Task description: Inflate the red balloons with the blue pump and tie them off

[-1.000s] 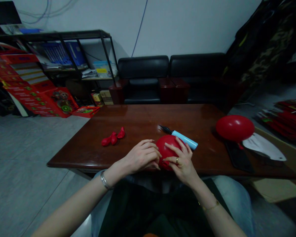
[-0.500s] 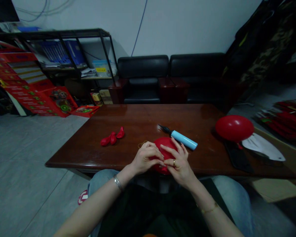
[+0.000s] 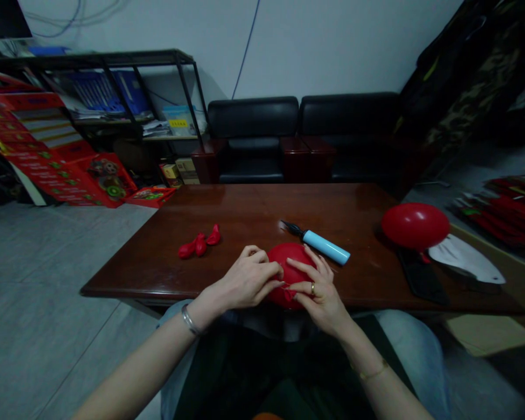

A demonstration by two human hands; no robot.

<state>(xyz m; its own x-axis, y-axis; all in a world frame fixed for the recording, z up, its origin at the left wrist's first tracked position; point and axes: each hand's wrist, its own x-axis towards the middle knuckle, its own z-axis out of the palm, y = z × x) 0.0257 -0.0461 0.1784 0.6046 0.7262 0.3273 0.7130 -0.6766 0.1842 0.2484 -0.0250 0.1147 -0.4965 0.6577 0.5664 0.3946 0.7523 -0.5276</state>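
Note:
An inflated red balloon [image 3: 284, 256] is at the table's near edge between my hands. My right hand [image 3: 317, 291], with a gold ring, has its fingers around the balloon's right side and pinches near its neck. My left hand [image 3: 254, 277] is closed in a pinch at the balloon's left; what its fingertips grip is too small to make out. Beyond the balloon lies a light blue pump [image 3: 326, 246] with a black nozzle. Several small red balloons [image 3: 200, 245] rest to the left. Another inflated red balloon [image 3: 415, 226] sits on the right.
The brown table [image 3: 245, 204] spans the front. On its right lie a black flat object [image 3: 422, 280] and a white sheet-like piece [image 3: 466, 259]. Black armchairs [image 3: 254, 140] stand behind it. Red boxes [image 3: 100, 178] and a shelf are at the left.
My left hand has moved left, away from my right fingertips. My right hand has stayed almost in place at the balloon.

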